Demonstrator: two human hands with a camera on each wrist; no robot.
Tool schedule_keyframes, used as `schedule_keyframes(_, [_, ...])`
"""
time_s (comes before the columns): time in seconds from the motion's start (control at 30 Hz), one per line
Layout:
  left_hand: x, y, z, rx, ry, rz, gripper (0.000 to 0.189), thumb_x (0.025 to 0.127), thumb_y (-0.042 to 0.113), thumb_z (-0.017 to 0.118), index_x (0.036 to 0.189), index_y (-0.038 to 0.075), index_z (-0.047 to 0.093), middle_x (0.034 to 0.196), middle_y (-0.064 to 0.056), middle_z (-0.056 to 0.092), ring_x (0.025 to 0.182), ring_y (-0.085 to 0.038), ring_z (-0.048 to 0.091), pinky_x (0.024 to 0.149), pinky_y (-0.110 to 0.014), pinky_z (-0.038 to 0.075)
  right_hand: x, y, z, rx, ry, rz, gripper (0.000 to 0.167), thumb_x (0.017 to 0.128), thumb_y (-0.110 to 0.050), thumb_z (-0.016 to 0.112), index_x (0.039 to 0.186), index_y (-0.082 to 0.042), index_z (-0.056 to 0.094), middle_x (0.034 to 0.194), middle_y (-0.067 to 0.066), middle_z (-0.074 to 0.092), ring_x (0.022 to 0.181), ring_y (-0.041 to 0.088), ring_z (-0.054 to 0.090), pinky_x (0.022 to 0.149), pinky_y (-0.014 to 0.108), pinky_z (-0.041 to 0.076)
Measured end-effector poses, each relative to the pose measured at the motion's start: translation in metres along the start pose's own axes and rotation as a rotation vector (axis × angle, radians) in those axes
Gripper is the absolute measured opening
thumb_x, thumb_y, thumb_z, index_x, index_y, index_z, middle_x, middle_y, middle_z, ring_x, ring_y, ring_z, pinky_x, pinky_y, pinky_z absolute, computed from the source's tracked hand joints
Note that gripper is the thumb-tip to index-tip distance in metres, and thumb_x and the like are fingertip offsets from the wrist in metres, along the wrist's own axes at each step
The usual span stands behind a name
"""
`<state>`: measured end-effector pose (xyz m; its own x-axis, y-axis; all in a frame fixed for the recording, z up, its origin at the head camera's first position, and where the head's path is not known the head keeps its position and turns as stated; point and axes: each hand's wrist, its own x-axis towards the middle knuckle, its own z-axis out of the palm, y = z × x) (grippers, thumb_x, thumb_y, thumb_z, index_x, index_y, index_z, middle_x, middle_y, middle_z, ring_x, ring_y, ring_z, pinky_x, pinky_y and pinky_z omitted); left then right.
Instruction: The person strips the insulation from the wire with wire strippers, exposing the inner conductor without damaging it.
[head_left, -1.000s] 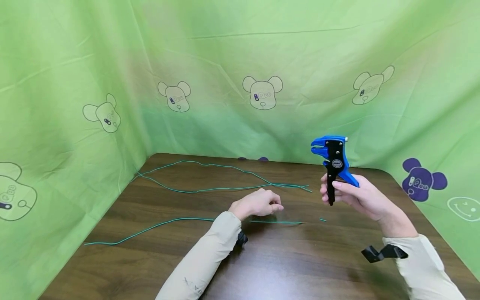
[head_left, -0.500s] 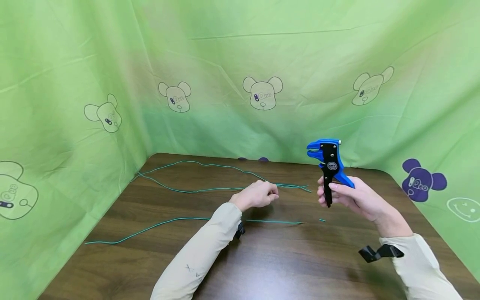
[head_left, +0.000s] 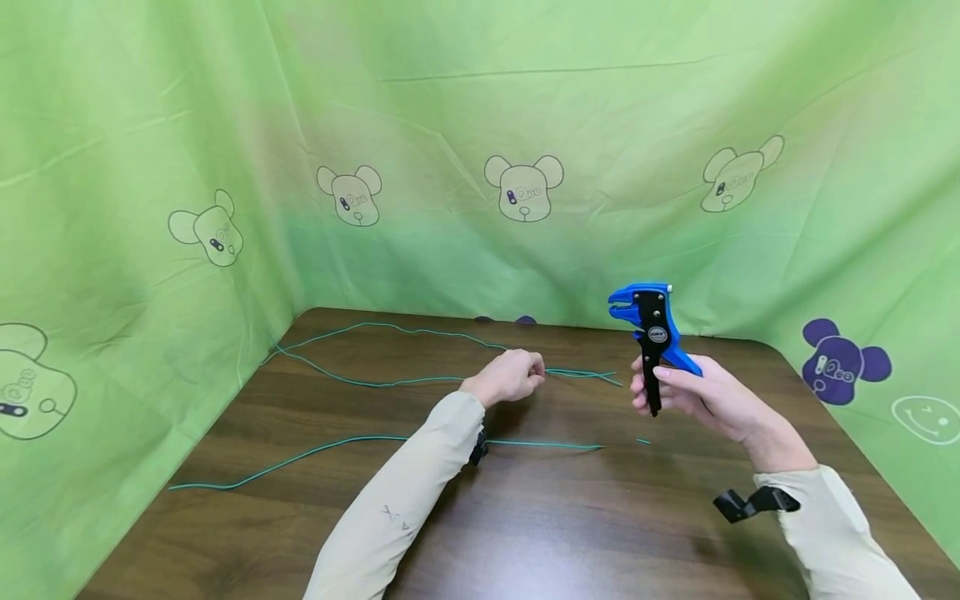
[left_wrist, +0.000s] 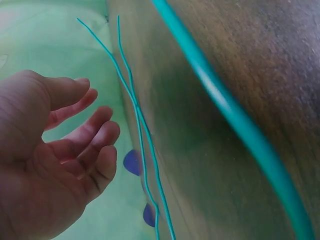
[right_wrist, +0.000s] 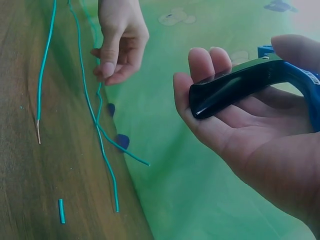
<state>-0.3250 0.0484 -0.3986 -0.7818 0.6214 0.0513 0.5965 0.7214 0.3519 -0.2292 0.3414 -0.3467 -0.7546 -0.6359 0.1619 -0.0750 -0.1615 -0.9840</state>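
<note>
My left hand [head_left: 512, 373] hovers over the two rear green wires, near where they cross. In the left wrist view its fingers [left_wrist: 102, 160] are loosely bent with nothing between them, beside the wires [left_wrist: 136, 102]. My right hand [head_left: 723, 404] grips a blue and black wire stripper [head_left: 657, 333] by its handles, held up with its blue nose pointing left. The right wrist view shows the black handle [right_wrist: 240, 85] lying across the fingers. Another green wire [head_left: 292, 457] runs along the table under the left forearm; its right end is bare copper [right_wrist: 39, 132].
A short cut piece of green insulation [head_left: 643, 441] lies right of the front wire's bare end. The dark wooden table [head_left: 570, 533] is walled by green cloth [head_left: 450, 108] with cartoon bear heads. Black wrist mounts [head_left: 753, 505] sit on the sleeves.
My left hand has moved back from above the front wire to the rear pair. The right hand has shifted slightly left and down with the wire stripper.
</note>
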Motion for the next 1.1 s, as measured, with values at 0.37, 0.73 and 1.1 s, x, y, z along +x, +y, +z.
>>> schedule_keyframes(0.37, [0.008,-0.013,0.012,0.016,0.008,-0.12,0.02,0.099,0.023,0.056,0.115,0.014,0.064,0.114,-0.001,0.066,0.108,-0.015,0.06,0.092,-0.027,0.048,0.001,0.001,-0.004,-0.03,0.004,0.031,0.03,0.105,0.0,0.026,0.128,0.011,0.041,0.111,0.017,0.069,0.099,0.031,0.071,0.089,0.049,0.055])
schedule_keyframes(0.73, [0.014,-0.005,0.021,0.061,0.002,-0.238,0.025,0.099,0.028,0.056,0.123,0.021,0.06,0.126,-0.004,0.057,0.122,-0.026,0.05,0.1,-0.039,0.044,0.002,0.002,-0.001,-0.027,-0.009,0.032,0.03,0.105,0.001,0.026,0.127,0.008,0.046,0.111,0.016,0.069,0.099,0.03,0.071,0.088,0.048,0.056])
schedule_keyframes(1.1, [0.017,0.006,0.029,0.088,-0.038,-0.29,0.021,0.097,0.027,0.059,0.118,0.023,0.061,0.121,0.0,0.059,0.116,-0.023,0.05,0.099,-0.042,0.034,-0.001,0.002,-0.002,-0.038,0.004,0.046,0.03,0.105,0.0,0.027,0.128,0.014,0.04,0.111,0.016,0.07,0.098,0.03,0.072,0.088,0.048,0.056])
